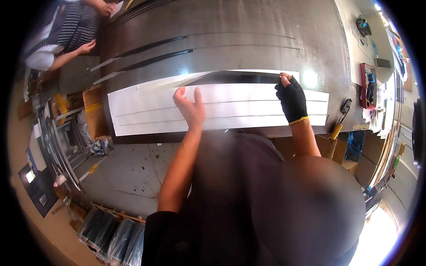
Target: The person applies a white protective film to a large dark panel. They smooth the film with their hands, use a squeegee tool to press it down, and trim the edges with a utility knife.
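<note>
Bench (250, 57): dark, smooth top. White sheet (151, 103): long, laid along the bench's near edge, crossed lengthwise by thin dark lines. Dark strip (248, 77): one, lying along the sheet's far side, roughly parallel to the bench's near edge. Right hand (293, 99): black fingerless glove, yellow cuff; thumb and finger pinching the strip's right end. Left hand (191, 108): bare, thumb and fingers wide apart, near the strip's left end. Tool (337, 131): yellow handle, at the near right corner. Red box (364, 86) and papers (376, 123): beyond the right edge; any print too small to read. Co-worker (80, 29): striped garment, by the far left corner.
</note>
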Action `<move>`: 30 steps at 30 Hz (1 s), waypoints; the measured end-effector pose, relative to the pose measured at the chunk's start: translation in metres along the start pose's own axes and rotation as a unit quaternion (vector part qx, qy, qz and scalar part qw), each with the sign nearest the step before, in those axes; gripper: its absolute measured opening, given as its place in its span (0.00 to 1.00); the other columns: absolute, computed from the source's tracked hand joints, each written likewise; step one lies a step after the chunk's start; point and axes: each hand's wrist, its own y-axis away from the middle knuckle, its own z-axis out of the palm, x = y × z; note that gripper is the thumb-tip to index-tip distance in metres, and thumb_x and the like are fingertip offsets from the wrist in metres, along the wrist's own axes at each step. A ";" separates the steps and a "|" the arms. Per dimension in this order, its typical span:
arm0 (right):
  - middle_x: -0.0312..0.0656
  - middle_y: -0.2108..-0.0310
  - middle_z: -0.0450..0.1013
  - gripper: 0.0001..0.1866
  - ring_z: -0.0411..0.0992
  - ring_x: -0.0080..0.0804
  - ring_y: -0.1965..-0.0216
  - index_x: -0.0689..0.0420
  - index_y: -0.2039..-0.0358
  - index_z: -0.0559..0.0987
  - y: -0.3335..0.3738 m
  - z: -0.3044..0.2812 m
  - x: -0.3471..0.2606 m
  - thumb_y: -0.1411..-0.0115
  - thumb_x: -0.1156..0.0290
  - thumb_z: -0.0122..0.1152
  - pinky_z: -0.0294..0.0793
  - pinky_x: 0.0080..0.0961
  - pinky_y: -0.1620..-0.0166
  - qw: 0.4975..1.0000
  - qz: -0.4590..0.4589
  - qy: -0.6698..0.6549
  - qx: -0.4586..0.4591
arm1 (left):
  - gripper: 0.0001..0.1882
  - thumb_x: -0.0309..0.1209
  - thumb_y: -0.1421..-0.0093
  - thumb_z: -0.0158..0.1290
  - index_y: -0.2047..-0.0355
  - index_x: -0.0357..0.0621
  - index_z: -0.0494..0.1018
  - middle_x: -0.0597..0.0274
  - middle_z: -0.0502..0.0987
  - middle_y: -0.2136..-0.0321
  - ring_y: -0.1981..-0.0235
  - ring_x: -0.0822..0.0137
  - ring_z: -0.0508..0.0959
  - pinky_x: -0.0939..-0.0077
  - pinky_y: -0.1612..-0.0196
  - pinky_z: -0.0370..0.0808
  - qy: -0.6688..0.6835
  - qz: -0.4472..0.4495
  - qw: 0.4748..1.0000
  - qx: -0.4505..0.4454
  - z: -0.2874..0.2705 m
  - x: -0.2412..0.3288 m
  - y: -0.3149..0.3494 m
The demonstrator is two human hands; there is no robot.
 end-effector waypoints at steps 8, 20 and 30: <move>0.27 0.73 0.68 0.16 0.62 0.16 0.73 0.50 0.63 0.77 0.044 0.002 -0.024 0.21 0.53 0.56 0.61 0.18 0.69 0.985 -0.054 0.135 -0.097 | 0.27 0.48 0.20 0.51 0.36 0.36 0.70 0.53 0.80 0.43 0.45 0.63 0.80 0.65 0.38 0.79 0.636 -0.372 0.674 -0.054 -0.059 0.022 -0.030; 0.36 0.69 0.81 0.13 0.76 0.21 0.68 0.61 0.62 0.83 0.063 -0.072 0.058 0.24 0.66 0.60 0.75 0.22 0.62 0.929 -0.067 0.355 -0.082 | 0.13 0.37 0.23 0.60 0.46 0.44 0.78 0.66 0.82 0.53 0.56 0.73 0.81 0.76 0.50 0.80 0.351 -0.293 0.886 0.076 -0.167 -0.045 0.009; 0.47 0.68 0.84 0.13 0.83 0.50 0.65 0.57 0.64 0.83 0.066 -0.104 0.138 0.36 0.60 0.72 0.80 0.41 0.60 0.791 -0.219 0.568 -0.060 | 0.09 0.35 0.25 0.62 0.58 0.43 0.78 0.62 0.86 0.63 0.62 0.71 0.86 0.78 0.63 0.79 0.166 -0.368 0.912 0.069 -0.156 -0.111 0.070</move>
